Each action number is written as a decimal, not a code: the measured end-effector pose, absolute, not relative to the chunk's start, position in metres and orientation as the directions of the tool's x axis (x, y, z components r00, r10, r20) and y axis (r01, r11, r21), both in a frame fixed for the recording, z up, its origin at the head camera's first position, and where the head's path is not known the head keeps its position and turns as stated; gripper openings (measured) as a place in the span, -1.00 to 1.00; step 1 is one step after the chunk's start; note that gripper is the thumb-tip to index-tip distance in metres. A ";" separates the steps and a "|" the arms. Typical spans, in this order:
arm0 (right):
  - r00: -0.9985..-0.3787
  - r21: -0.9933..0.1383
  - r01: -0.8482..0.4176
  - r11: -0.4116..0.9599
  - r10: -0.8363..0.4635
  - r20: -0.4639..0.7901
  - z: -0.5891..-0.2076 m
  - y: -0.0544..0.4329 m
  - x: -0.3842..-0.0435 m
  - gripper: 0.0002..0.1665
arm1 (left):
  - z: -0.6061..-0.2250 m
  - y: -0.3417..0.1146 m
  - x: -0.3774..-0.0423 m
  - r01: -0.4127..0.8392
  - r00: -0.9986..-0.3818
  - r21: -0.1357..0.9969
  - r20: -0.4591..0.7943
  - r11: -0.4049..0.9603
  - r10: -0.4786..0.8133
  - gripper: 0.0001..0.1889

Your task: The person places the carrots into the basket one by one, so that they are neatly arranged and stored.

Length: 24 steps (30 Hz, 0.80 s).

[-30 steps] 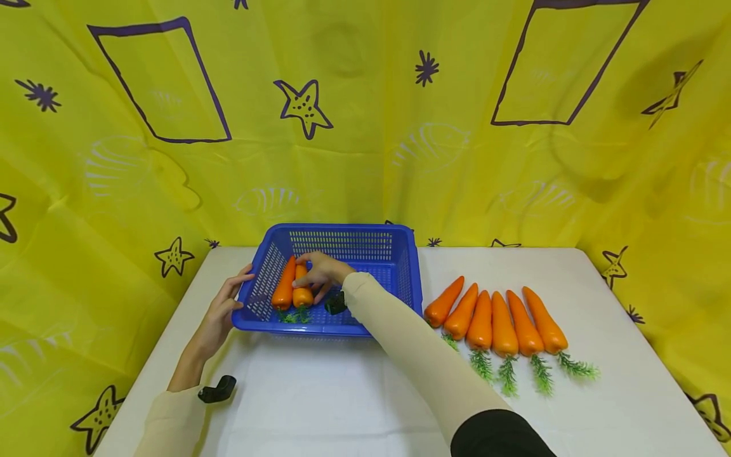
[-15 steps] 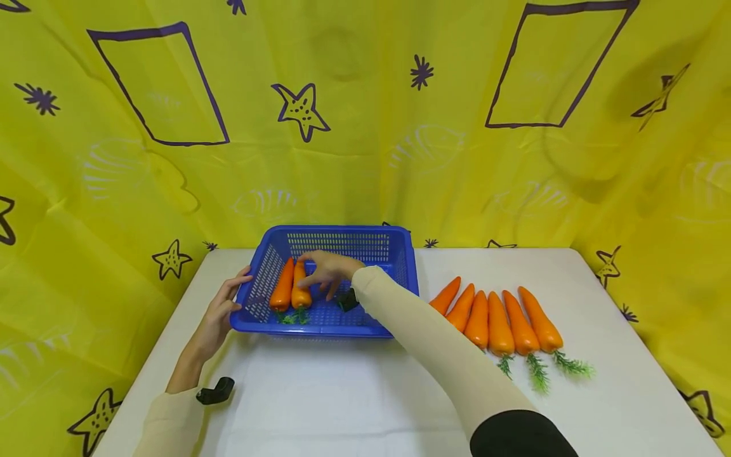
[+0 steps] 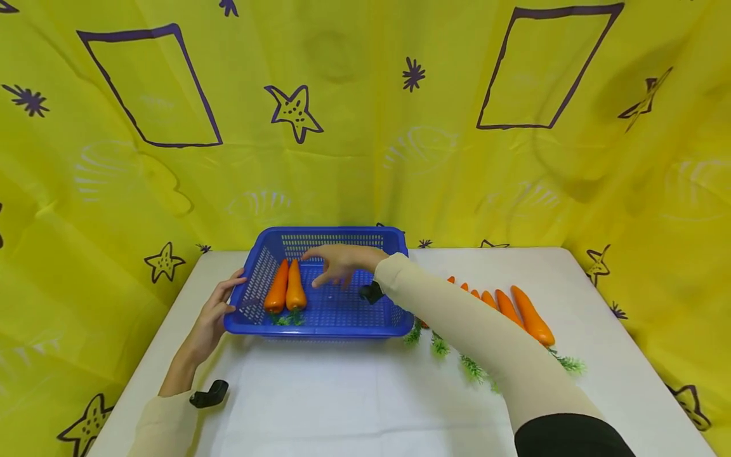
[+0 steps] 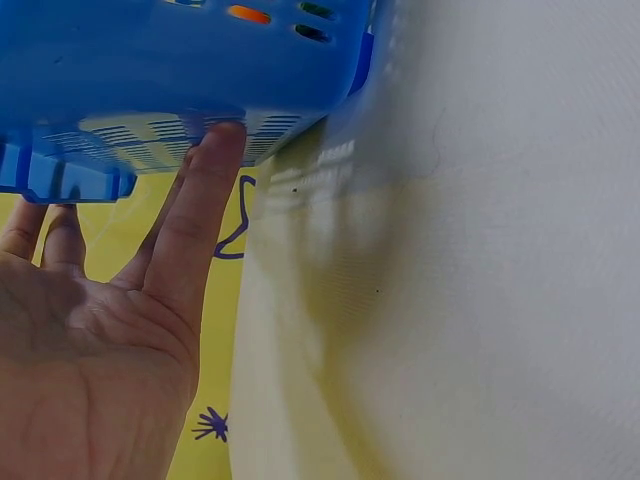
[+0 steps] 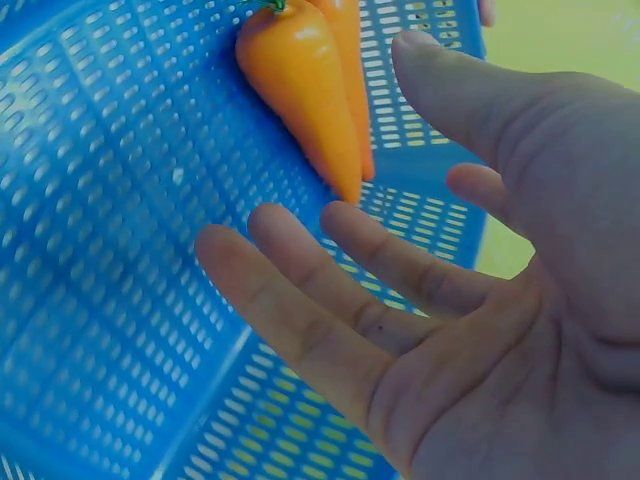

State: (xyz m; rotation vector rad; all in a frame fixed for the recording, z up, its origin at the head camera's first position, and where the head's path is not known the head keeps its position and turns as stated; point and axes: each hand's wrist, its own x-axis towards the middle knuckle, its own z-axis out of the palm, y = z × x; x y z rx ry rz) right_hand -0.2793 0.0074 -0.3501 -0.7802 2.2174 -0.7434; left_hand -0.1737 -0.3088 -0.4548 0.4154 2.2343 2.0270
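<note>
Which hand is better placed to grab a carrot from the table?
Probably the right hand: it holds nothing and is nearer the carrots on the table, while the left hand touches the left side of the basket.

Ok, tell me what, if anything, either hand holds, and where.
The right hand holds nothing. The left hand touches the blue perforated plastic basket at its left end, fingers extended rather than gripping.

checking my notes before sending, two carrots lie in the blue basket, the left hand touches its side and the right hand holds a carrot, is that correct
Not quite: the right hand holds nothing, as the right wrist view shows. The rest stands: two carrots lie in the blue basket and the left hand touches its side.
</note>
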 end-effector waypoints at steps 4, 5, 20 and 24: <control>-0.586 -0.658 -0.381 0.650 -0.720 -0.373 -0.340 0.017 -0.275 -0.12 | -0.454 -0.310 -0.173 0.129 -0.960 0.989 0.106 0.078 0.258 -0.37; -0.584 -0.649 -0.397 0.649 -0.724 -0.367 -0.337 0.020 -0.274 -0.12 | -0.454 -0.310 -0.173 0.129 -0.960 0.989 0.106 0.076 0.260 -0.37; -0.612 -0.536 -0.547 0.643 -0.744 -0.268 -0.312 0.062 -0.263 -0.15 | -0.455 -0.310 -0.172 0.147 -0.952 0.988 0.126 0.054 0.278 -0.42; -0.620 -0.504 -0.596 0.625 -0.757 -0.206 -0.308 0.076 -0.259 -0.18 | -0.454 -0.308 -0.171 0.133 -0.959 0.988 0.108 0.077 0.262 -0.41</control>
